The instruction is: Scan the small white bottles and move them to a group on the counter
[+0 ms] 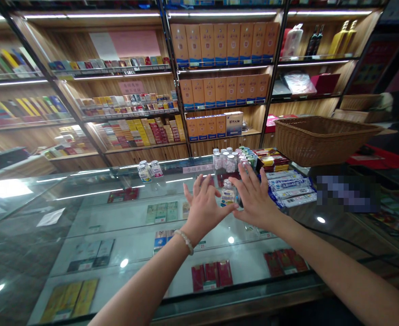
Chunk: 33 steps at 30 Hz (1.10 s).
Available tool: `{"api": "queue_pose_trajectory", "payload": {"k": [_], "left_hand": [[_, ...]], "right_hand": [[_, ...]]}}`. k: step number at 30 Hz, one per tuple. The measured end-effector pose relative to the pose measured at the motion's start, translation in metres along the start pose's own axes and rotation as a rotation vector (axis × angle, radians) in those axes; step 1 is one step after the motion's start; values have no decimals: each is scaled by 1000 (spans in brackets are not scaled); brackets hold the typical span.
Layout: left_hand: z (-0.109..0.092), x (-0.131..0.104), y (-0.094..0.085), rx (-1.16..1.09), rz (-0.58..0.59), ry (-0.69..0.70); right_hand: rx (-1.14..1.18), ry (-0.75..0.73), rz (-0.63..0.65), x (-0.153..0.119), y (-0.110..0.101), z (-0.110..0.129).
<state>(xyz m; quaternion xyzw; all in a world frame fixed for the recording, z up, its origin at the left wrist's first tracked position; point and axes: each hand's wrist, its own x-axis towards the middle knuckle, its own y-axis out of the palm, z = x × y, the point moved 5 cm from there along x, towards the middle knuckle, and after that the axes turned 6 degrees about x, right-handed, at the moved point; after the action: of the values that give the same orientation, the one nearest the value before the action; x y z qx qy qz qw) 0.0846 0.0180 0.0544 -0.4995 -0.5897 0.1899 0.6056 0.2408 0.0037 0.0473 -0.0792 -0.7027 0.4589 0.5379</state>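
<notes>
A small clear bottle (228, 194) with a silvery lid and a printed label is upright between my two hands, over the glass counter. My left hand (204, 201) has its thumb across the bottle's lower front and its index finger at the left side; the other fingers fan outward. From the right, my right hand (255, 197) meets the bottle with thumb and index finger, its remaining fingers spread. The thumbs nearly touch below the bottle. Behind stands a group of similar bottles (231, 163) with pale contents. Two or three more bottles (145, 172) stand farther left.
The glass display counter (124, 222) has cigarette-like packs inside. Blue-and-white packets (292, 188) lie right of my right hand, near a wicker basket (324, 138). A paper slip (50, 217) lies at left. Shelves behind hold orange boxes (219, 43) and several packs.
</notes>
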Motion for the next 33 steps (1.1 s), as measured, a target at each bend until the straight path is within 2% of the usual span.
{"api": "queue_pose_trajectory", "payload": {"k": [8, 16, 29, 33], "left_hand": [[-3, -2, 6, -21, 16, -26], [4, 3, 6, -73, 52, -95], [4, 5, 9, -99, 129, -45], [4, 5, 10, -104, 155, -40]], "right_hand": [[0, -19, 9, 1, -2, 4], [12, 27, -8, 1, 2, -6], [35, 56, 51, 1, 3, -10], [37, 67, 20, 2, 1, -10]]}}
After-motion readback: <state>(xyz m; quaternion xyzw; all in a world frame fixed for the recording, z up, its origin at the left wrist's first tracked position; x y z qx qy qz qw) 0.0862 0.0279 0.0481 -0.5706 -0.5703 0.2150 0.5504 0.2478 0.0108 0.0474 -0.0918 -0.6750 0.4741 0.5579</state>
